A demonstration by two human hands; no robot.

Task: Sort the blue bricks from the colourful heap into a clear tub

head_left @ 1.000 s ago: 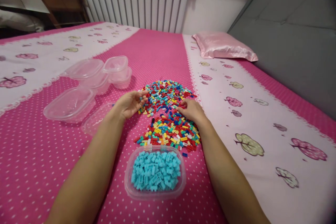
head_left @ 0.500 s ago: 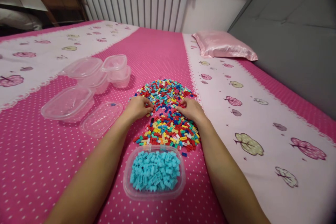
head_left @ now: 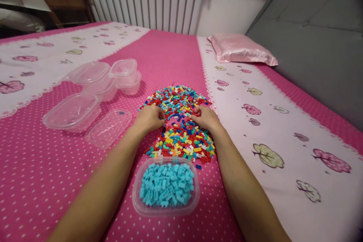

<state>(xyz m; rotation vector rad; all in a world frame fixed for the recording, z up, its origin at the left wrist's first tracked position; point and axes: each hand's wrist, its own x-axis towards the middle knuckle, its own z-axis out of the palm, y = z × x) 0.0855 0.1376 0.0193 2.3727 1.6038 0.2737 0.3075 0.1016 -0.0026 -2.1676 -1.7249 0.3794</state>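
Nearest you, between your forearms, sits a see-through tub [head_left: 166, 212] of light-blue bricks [head_left: 167, 185], upright and uncovered, probably placed there so either hand can reach it without stretching. Just beyond it the mixed bricks [head_left: 185, 141] lie loose on the pink bedsheet [head_left: 176, 56], in a near patch and a farther heap [head_left: 177, 96] that run together; spread that thinly, the near patch likely makes single colours easier to pick out.

Your arms frame both. Your left hand [head_left: 151, 117] rests low at the left edge of the bricks, back up, fingers curled inward; whether they pinch a piece you can't tell from here. Your right hand [head_left: 206, 117] lies over the right side, wrist bent inward, thumb and fingertips close together at the bricks, any grip too small to tell.

Off to your left, a flat lid [head_left: 109, 130] and several see-through containers [head_left: 72, 111] stand outside your arms, seemingly so they don't crowd the bricks. Farthest off, a pink pillow [head_left: 242, 47] lies by the headboard [head_left: 312, 38].
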